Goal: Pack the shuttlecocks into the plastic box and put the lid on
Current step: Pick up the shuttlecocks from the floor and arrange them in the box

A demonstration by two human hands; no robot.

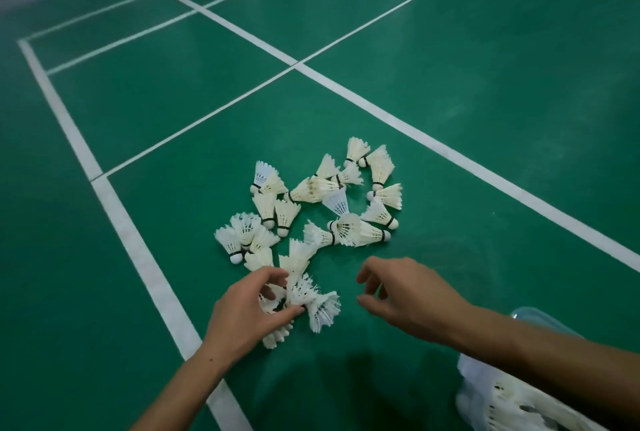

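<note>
Green court floor (pixel 485 49), white lines. Left hand (pixel 242 312), at 7 o'clock of the pile, fingers curled and pinching a bunch of white feather shuttlecocks (pixel 311 295) with frayed skirts. Loose white feather shuttlecocks (pixel 329 202) with cork tips and dark bands lie scattered at centre, roughly twenty-five; overlaps blur the count. Right hand (pixel 408 295) hovers at 5 o'clock, fingers spread, empty. Clear plastic box (pixel 519 399) at lower right, several shuttlecocks inside.
</note>
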